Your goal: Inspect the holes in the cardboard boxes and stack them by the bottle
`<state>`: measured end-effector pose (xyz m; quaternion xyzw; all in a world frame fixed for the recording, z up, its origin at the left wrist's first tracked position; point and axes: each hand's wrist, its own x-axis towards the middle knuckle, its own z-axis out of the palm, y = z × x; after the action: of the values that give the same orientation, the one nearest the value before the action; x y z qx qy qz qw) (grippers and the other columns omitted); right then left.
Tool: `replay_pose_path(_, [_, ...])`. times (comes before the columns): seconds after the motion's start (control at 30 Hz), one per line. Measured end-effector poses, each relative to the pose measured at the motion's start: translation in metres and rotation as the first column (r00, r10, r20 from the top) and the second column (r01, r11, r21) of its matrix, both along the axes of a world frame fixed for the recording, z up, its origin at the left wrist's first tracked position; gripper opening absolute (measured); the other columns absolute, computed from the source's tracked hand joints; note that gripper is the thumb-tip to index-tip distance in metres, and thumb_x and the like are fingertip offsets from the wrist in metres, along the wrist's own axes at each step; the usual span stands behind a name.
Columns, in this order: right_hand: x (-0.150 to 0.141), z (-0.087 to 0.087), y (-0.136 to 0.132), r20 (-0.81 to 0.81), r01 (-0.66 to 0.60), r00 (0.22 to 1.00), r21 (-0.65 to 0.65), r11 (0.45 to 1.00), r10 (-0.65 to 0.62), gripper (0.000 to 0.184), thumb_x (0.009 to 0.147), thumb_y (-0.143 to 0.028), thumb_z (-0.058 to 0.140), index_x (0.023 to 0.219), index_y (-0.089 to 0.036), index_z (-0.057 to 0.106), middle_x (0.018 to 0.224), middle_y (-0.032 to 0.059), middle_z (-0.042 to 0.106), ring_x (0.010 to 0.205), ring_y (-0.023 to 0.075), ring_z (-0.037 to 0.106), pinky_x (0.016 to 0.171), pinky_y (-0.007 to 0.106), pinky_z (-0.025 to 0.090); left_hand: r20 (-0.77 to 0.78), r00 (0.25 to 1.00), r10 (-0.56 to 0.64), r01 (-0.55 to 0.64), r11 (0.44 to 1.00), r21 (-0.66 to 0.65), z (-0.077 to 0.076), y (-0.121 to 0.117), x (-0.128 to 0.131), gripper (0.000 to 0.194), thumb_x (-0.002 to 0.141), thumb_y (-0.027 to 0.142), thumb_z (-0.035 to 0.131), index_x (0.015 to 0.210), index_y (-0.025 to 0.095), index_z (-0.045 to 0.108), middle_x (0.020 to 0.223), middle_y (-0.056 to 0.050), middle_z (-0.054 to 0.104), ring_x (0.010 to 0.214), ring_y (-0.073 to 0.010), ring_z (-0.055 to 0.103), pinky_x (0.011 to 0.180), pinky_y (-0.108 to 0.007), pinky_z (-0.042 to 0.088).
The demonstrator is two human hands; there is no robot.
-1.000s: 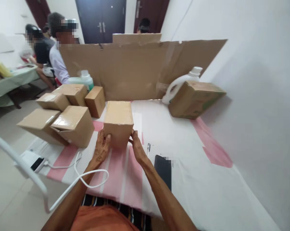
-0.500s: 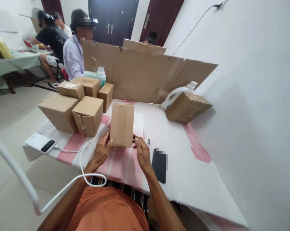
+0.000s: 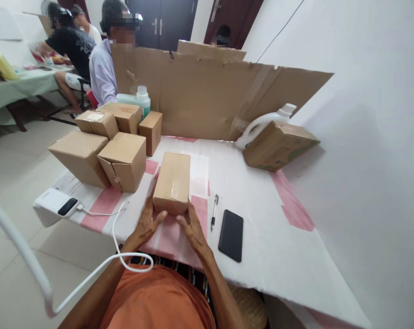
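A brown cardboard box [image 3: 172, 180] with shiny tape along its top lies in front of me, low at the table. My left hand [image 3: 150, 221] grips its left side, the thumb pointing in by the front face. On the right side my right hand [image 3: 193, 224] holds it the same way, its thumb near the lower front edge. Some fingers of both hands are hidden by the box. To the right of my right hand lie a pen [image 3: 214, 212] and a black phone [image 3: 231, 235]. Further left stands a cardboard box with a split front flap [image 3: 124, 160].
Several more boxes [image 3: 78, 153] stand at the left, by a bottle of green liquid [image 3: 142, 98]. A cardboard panel [image 3: 200, 98] closes off the back. A white jug [image 3: 258, 125] and tilted box [image 3: 278, 146] lean right. A power bank [image 3: 56, 203] trails a white cable [image 3: 90, 283]. People sit beyond.
The box between my hands has tipped from showing one broad face to lying lower, its taped face up. Both hands moved with it. The pen is now uncovered. My view shifted too.
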<state>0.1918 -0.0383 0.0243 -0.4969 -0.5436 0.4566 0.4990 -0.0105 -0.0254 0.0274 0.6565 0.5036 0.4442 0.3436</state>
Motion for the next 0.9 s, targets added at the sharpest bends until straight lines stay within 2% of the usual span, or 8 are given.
replay_pose_path(0.1, [0.001,0.010,-0.003,0.008,0.054,0.999,-0.009,0.999,-0.054,0.071,0.088,-0.058,0.075,0.149,-0.029,0.058,0.151,0.0126,0.061,0.135,0.0328,0.060,0.111,0.053,0.051,-0.048,0.999,-0.017,0.017,1.000,0.004,0.001,-0.007,0.003,0.079,0.097,0.058,0.063,0.162,0.025,0.035,0.152,-0.018,0.053,0.142,-0.0372,0.052,0.118,-0.059,0.044])
replay_pose_path(0.2, [0.013,0.032,-0.002,-0.014,0.099,0.995,-0.016,0.995,-0.100,0.052,0.090,-0.057,0.072,0.130,-0.024,0.069,0.126,0.0109,0.073,0.112,0.0296,0.070,0.092,0.043,0.059,-0.124,0.991,-0.052,0.071,0.986,0.152,0.021,-0.015,0.010,0.084,0.097,0.048,0.065,0.167,0.025,0.025,0.159,-0.019,0.046,0.146,-0.0371,0.049,0.115,-0.058,0.047])
replay_pose_path(0.37, [0.042,0.061,-0.001,0.054,0.243,0.968,0.053,0.968,-0.246,0.049,0.094,-0.068,0.061,0.100,-0.021,0.072,0.093,0.0051,0.074,0.089,0.0238,0.065,0.077,0.034,0.053,-0.285,0.956,-0.066,0.172,0.914,0.367,0.055,-0.032,0.032,0.094,0.095,0.038,0.068,0.171,0.024,0.014,0.165,-0.020,0.041,0.152,-0.0378,0.041,0.123,-0.059,0.037])
replay_pose_path(0.6, [0.061,0.080,-0.013,0.095,0.362,0.925,0.065,0.930,-0.367,0.062,0.097,-0.076,0.052,0.065,-0.023,0.057,0.057,-0.0023,0.051,0.058,0.0159,0.048,0.057,0.030,0.040,-0.279,0.960,0.020,0.121,0.869,0.480,0.066,-0.031,0.053,0.082,0.098,0.038,0.067,0.167,0.024,0.026,0.152,-0.019,0.055,0.140,-0.0342,0.052,0.118,-0.053,0.041])
replay_pose_path(0.67, [0.059,0.090,-0.020,0.065,0.333,0.940,0.039,0.942,-0.335,0.065,0.097,-0.078,0.048,0.069,-0.022,0.064,0.057,-0.0010,0.055,0.056,0.0161,0.050,0.054,0.030,0.040,-0.201,0.978,0.052,0.043,0.897,0.441,0.068,-0.019,0.051,0.073,0.100,0.045,0.065,0.163,0.024,0.036,0.148,-0.018,0.057,0.137,-0.0334,0.053,0.116,-0.053,0.042])
replay_pose_path(0.73, [0.059,0.100,-0.021,0.025,0.239,0.971,0.016,0.971,-0.239,0.068,0.098,-0.078,0.043,0.087,-0.019,0.075,0.068,0.0042,0.068,0.063,0.0193,0.060,0.056,0.032,0.046,-0.076,0.994,0.073,-0.043,0.939,0.340,0.069,-0.002,0.045,0.058,0.102,0.050,0.059,0.152,0.024,0.049,0.142,-0.015,0.060,0.132,-0.0316,0.056,0.113,-0.050,0.046])
replay_pose_path(0.83, [0.066,0.107,-0.004,0.089,0.181,0.979,0.050,0.982,-0.185,0.059,0.097,-0.073,0.053,0.110,-0.021,0.079,0.105,0.0116,0.078,0.090,0.0262,0.070,0.069,0.037,0.054,0.111,0.993,0.051,-0.069,0.984,0.164,0.067,0.021,0.037,0.044,0.101,0.055,0.056,0.131,0.023,0.062,0.126,-0.012,0.066,0.115,-0.0274,0.063,0.104,-0.044,0.052])
replay_pose_path(0.9, [0.074,0.105,0.019,0.125,0.228,0.963,0.082,0.970,-0.237,0.057,0.085,-0.067,0.074,0.125,-0.027,0.074,0.135,0.0125,0.071,0.114,0.0316,0.067,0.085,0.044,0.057,0.173,0.985,0.013,-0.031,0.995,0.100,0.065,0.032,0.033,0.044,0.099,0.058,0.059,0.124,0.022,0.064,0.121,-0.011,0.067,0.111,-0.0262,0.065,0.102,-0.043,0.052])
